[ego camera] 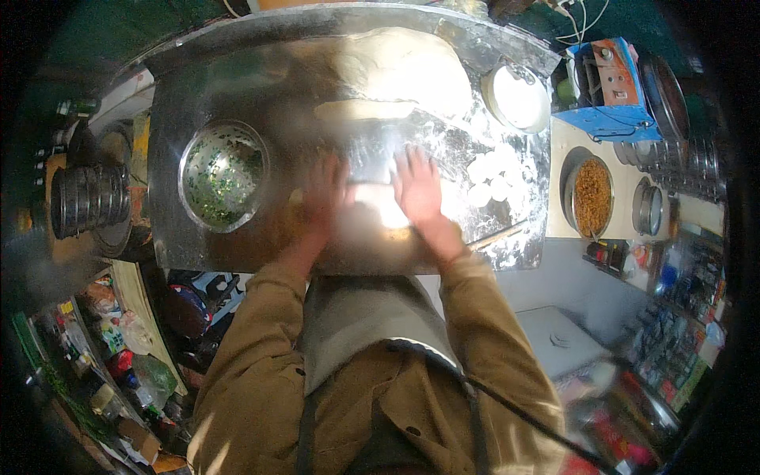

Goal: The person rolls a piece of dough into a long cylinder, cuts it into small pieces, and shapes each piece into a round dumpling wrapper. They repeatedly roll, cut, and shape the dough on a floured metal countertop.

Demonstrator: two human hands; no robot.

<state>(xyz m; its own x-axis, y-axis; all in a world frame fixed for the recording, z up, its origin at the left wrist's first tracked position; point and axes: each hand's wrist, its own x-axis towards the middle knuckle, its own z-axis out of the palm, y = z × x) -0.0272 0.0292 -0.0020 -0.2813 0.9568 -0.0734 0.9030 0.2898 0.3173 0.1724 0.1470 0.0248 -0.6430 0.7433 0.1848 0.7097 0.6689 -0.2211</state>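
My left hand (326, 184) lies palm down with its fingers pointing away from me, near the middle of the metal worktop (279, 249). Its outline is hazy in the glare. Palm down too, my right hand (418, 181) rests to the right, its fingers slightly apart. Between the two is a bright, overexposed patch, perhaps dough; its shape cannot be told. Beyond them lies a long dough strip (365, 110) in front of a large mass of dough (409, 65). Several small floured dough pieces (496, 172) sit right of my right hand.
A steel bowl (183, 172) with chopped greens stands at the left, a white round container (516, 98) at the back right. A rolling pin (499, 234) lies near the front right. Beyond the right edge are a bowl of orange-brown filling (592, 199) and a blue box (617, 122); steamers (89, 199) stand left.
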